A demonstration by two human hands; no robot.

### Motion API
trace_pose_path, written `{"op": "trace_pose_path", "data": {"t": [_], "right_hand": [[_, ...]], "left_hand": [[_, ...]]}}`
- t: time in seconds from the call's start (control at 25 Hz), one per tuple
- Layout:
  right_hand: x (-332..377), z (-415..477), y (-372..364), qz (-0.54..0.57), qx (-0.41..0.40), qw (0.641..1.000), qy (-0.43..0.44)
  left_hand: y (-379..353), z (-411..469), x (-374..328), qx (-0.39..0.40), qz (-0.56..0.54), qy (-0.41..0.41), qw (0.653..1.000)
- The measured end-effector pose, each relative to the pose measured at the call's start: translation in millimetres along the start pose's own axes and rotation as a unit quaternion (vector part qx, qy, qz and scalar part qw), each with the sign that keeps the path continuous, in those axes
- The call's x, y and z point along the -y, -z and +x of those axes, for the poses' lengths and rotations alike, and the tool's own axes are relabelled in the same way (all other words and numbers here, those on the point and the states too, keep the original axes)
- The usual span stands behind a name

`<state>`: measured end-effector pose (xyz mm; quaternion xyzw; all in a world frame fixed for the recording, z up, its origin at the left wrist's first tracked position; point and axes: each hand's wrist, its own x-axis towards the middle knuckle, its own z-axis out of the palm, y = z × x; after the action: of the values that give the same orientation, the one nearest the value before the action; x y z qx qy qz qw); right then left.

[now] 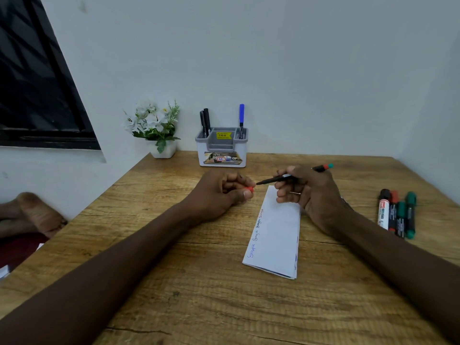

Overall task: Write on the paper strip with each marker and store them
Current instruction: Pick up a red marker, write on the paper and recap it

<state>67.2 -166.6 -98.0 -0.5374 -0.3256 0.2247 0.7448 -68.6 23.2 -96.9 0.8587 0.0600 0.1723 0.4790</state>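
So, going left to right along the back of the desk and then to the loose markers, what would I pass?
Flower pot → black pens → pen holder → blue pen → loose markers.

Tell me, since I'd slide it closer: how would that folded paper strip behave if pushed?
The paper strip looks thin and light, so it probably skids easily on the smooth wooden table. Its folded layers may fan open at the near edge. Lifted by one end, it would likely droop.

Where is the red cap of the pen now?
In the head view, the red cap is pinched in the left hand, just left of the paper strip's far end.
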Motion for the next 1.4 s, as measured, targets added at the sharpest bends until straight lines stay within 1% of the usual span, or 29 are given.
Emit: {"op": "trace_pose_path", "data": {"t": [0.08,0.28,0.36,0.44,0.6,0.68,0.88,0.96,1.0,1.04,1.12,1.16,1.2,1.24,1.4], "right_hand": [[1,1,1,0.047,0.015,0.998,-0.031],[-1,2,-3,0.020,0.012,0.998,-0.057],[-2,1,-2,0.012,0.023,0.998,-0.059],[-3,-1,-1,-0.028,0.044,0.997,-0.056],[-2,-5,-2,-0.126,0.067,0.989,-0.044],[-2,-6,-3,-0.149,0.076,0.985,-0.036],[-3,-5,-5,-0.177,0.082,0.981,-0.018],[-4,-3,-6,-0.169,0.070,0.983,-0.017],[-4,-2,-7,-0.163,0.062,0.985,-0.016],[-5,-1,-7,-0.156,0.054,0.986,-0.014],[-7,0,-7,-0.147,0.040,0.988,-0.008],[-7,1,-7,-0.146,0.037,0.989,-0.004],[-7,1,-7,-0.145,0.034,0.989,-0.003],[-7,1,-7,-0.144,0.035,0.989,-0.004],[-7,0,-7,-0.127,0.046,0.991,-0.012]], "left_hand": [[-2,0,-1,0.000,-0.005,-0.003,1.000],[-1,-1,0,0.016,-0.010,-0.017,1.000],[-2,-1,1,0.017,0.000,-0.028,0.999],[-1,0,4,0.012,0.013,-0.031,0.999],[0,0,8,-0.022,0.021,-0.026,0.999],[-3,-1,8,-0.037,0.034,-0.035,0.998],[-9,-1,8,-0.039,0.025,-0.040,0.998],[-10,1,6,-0.054,-0.020,-0.020,0.998],[-11,2,5,-0.067,-0.082,0.008,0.994],[-13,4,3,-0.079,-0.170,0.041,0.981],[-16,7,0,-0.094,-0.342,0.093,0.930],[-16,8,0,-0.100,-0.393,0.106,0.908],[-17,9,0,-0.103,-0.418,0.115,0.895],[-18,10,0,-0.102,-0.427,0.122,0.890],[-26,12,-3,-0.107,-0.389,0.113,0.908]]}}
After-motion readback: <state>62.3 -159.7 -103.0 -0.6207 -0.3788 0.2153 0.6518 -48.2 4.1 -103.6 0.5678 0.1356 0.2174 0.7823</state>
